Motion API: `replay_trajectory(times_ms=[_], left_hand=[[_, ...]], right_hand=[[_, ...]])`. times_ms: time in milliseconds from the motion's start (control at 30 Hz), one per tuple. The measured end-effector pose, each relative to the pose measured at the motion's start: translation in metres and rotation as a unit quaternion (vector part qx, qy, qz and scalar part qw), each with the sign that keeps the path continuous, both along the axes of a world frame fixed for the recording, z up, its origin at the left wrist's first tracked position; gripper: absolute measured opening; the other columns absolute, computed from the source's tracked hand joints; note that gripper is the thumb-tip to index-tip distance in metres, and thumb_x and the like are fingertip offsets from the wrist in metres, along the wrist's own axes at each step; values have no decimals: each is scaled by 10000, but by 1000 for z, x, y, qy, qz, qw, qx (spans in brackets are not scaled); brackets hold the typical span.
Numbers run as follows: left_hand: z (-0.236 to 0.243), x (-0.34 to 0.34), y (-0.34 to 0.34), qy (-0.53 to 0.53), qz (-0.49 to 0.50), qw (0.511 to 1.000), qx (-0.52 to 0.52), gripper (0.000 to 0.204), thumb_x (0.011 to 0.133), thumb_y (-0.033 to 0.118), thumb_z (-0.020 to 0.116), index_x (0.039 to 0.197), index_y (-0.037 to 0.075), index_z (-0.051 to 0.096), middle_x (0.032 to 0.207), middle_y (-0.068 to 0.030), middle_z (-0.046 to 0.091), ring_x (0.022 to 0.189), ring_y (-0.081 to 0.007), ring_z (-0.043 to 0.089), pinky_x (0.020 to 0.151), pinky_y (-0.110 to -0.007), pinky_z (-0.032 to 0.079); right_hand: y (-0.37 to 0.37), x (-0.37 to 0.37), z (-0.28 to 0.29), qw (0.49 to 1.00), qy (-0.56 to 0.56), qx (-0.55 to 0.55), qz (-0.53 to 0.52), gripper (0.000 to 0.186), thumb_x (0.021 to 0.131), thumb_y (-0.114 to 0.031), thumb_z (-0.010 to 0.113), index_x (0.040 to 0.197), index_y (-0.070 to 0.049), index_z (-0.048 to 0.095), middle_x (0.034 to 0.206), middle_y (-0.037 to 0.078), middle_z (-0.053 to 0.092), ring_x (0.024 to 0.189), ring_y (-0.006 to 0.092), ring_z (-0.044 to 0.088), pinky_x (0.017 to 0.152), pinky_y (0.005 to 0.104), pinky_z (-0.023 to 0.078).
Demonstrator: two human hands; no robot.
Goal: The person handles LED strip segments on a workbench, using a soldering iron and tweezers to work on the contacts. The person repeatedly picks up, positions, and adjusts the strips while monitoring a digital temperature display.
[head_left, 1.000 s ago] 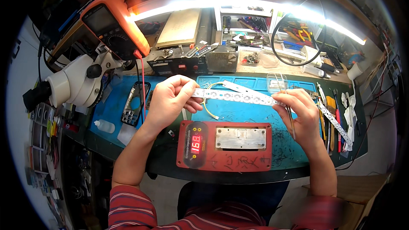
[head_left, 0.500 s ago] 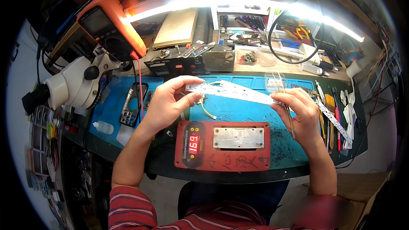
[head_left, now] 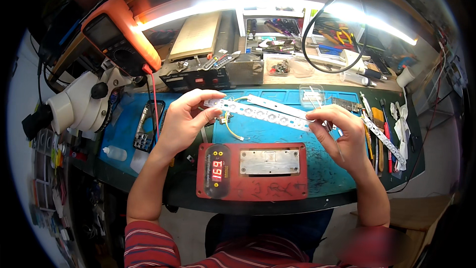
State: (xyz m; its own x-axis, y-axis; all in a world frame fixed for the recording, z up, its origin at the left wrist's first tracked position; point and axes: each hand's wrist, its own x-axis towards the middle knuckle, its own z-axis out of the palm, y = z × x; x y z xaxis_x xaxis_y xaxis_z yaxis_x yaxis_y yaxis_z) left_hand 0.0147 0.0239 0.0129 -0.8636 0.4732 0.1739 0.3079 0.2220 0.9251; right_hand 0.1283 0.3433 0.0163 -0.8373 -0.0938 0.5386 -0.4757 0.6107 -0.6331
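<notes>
Head view: two bare hands work above a worktop (head_left: 181,188) partly covered by a blue mat (head_left: 329,171). The left hand (head_left: 184,121) has its grip pinched, thumb against fingers, on the left end of a white lens strip (head_left: 270,116). The lens strip is suspended between the hands, above the mat, sloping slightly down to the right. The right hand (head_left: 344,131) has its grip closed around metal tweezers (head_left: 340,151); its fingertips also meet the right end of the lens strip. Whether the tweezer tips touch each other cannot be told.

A second white strip (head_left: 277,105) lies at an angle behind the first, the two converging at the right fingertips. A yellow wire (head_left: 230,131) hangs near the left hand.

Nearer the person, just below the strips, sits a red heater (head_left: 250,191) with a bare metal plate (head_left: 270,162) and a lit display (head_left: 216,170) at its left. To the left are a microscope (head_left: 74,100), a white bottle (head_left: 114,153) and a black frame (head_left: 147,131). An orange meter (head_left: 121,37) leans behind. To the right, another lens strip (head_left: 387,142) lies across a brush (head_left: 379,121) and other hand tools.
</notes>
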Motion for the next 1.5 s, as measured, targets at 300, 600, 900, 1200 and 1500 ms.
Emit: replay_trajectory(times_ms=[300,600,900,1200,1500], left_hand=[[-1,-1,0,1,-18,1000,-1,290,934,11,718,1222,-3,684,1036,-28,669,857,-73,643,762,-218,546],[5,2,3,16,-67,997,-20,281,958,12,683,1237,-11,666,1099,-56,633,981,-120,658,834,-243,560],[7,1,1,19,-103,994,-36,267,978,50,674,1236,-16,671,1071,-54,626,931,-106,649,824,-252,552],[1,1,1,-18,-104,994,-6,286,976,42,674,1259,1,680,1057,-66,686,857,-94,667,770,-246,557],[0,0,1,-12,-101,995,-2,260,981,33,663,1237,-9,682,1050,-65,687,868,-92,662,775,-243,552]], right_hand=[[1,1,5,1000,-21,-6,-12,130,894,-47,713,1017,-54,756,878,64,739,734,167,652,566,283,436],[1,1,1,998,-40,-43,-4,137,895,-32,712,1024,-31,757,876,69,729,672,118,603,569,255,431],[0,2,2,995,-75,-66,5,145,908,-19,692,1042,-2,746,876,70,712,703,91,604,624,235,458],[0,2,1,994,-65,-83,15,155,906,-8,696,1052,9,744,854,59,685,655,67,578,587,230,441],[1,2,0,993,-60,-100,15,157,918,2,678,1063,18,736,896,79,698,693,88,607,621,231,469]])
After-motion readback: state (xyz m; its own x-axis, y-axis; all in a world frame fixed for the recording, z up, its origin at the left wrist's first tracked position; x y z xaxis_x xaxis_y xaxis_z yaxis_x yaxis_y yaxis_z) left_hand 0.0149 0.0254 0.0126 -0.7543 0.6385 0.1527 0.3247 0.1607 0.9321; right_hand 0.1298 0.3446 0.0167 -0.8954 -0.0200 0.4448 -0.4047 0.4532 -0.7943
